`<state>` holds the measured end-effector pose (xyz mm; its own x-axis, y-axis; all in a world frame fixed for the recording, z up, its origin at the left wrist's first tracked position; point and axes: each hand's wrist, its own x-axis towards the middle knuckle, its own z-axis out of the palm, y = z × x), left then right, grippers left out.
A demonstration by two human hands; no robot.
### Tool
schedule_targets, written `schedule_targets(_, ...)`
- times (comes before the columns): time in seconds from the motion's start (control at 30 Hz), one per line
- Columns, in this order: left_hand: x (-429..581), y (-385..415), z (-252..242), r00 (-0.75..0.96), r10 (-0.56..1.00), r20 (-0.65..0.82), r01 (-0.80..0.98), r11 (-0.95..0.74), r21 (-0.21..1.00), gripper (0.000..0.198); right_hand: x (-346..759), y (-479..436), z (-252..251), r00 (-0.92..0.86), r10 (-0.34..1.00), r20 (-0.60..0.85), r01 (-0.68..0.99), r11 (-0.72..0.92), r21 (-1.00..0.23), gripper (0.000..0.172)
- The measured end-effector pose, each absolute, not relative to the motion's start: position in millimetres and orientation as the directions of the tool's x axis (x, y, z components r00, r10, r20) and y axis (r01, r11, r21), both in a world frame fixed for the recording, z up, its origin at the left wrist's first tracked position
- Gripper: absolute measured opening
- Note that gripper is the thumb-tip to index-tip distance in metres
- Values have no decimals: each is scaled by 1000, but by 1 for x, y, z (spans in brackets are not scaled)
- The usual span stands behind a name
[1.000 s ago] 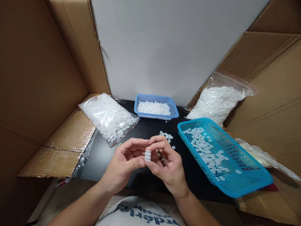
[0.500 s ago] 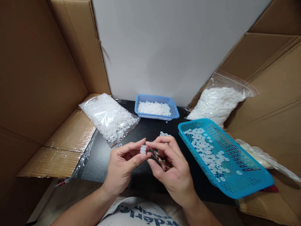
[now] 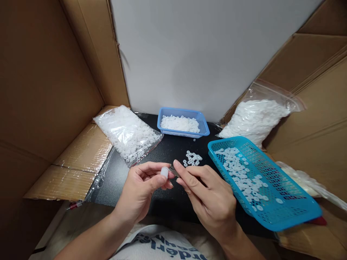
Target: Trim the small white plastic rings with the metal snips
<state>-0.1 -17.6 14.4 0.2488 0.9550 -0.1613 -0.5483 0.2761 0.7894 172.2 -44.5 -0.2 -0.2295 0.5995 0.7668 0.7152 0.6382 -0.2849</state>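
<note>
My left hand pinches a short white plastic cylinder between thumb and fingers, above the front of the black table. Close on its right, my right hand is closed around a thin metal tool, most of it hidden by the fingers. The tool's tip is near or against the cylinder; I cannot tell if they touch. Just beyond the hands lies a small pile of white plastic rings on the table.
A blue basket of small white pieces stands at the back. On the right is a turquoise basket with white rings. Clear bags of white parts lie left and right. Cardboard walls enclose both sides.
My right hand has turned, its back now facing up, and shifted right. The cylinder has tilted in my left fingers. The ring pile shows more fully; the view has shifted slightly.
</note>
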Motion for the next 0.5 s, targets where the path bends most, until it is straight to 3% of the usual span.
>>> schedule_targets(0.27, 2, -17, 15, 223, 967, -124, -529, 227, 818, 26, 172, -43, -4, -255, 579, 775, 746, 627, -223, 45)
schedule_targets(0.5, 3, -19, 14, 210, 970, -120, -525, 216, 823, 23, 170, -43, -3, -280, 571, 772, 770, 613, -174, 61)
